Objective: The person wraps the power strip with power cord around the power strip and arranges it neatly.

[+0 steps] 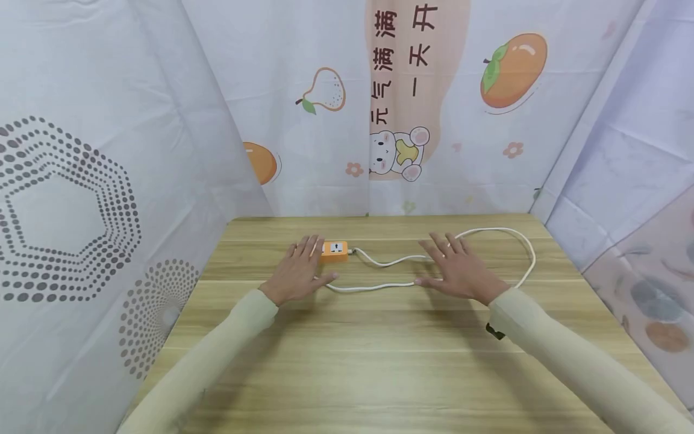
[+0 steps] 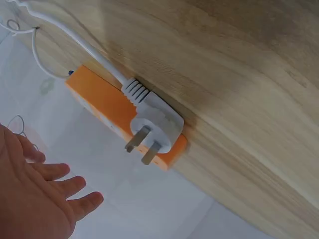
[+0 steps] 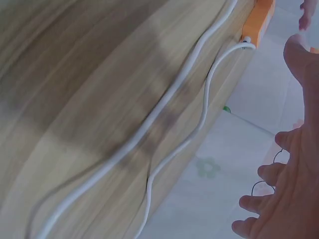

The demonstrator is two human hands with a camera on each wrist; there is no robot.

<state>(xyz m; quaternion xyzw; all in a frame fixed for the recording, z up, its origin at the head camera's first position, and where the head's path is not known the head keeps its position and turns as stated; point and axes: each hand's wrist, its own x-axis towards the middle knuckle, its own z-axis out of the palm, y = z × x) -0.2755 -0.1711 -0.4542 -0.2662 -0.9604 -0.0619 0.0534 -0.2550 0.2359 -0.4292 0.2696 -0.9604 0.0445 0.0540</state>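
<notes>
An orange power strip (image 1: 335, 250) with white socket faces lies near the far edge of the table, partly covered by my left hand (image 1: 297, 270) in the head view. That hand is spread, palm down, with nothing in its fingers. In the left wrist view a white two-prong plug (image 2: 157, 124) lies against the strip's near side, its metal prongs exposed. The white cord (image 1: 374, 289) leaves the strip's right end, loops round at the right and runs back leftward to the plug. Above the cord, my right hand (image 1: 461, 271) is spread and holds nothing; shadows fall below both hands.
The wood-grain table (image 1: 358, 361) is bounded by a printed curtain (image 1: 320, 157) at the back, with more curtains at the left and right sides. A small dark piece (image 1: 494, 331) shows under the right sleeve. The cord's loop reaches toward the table's right side.
</notes>
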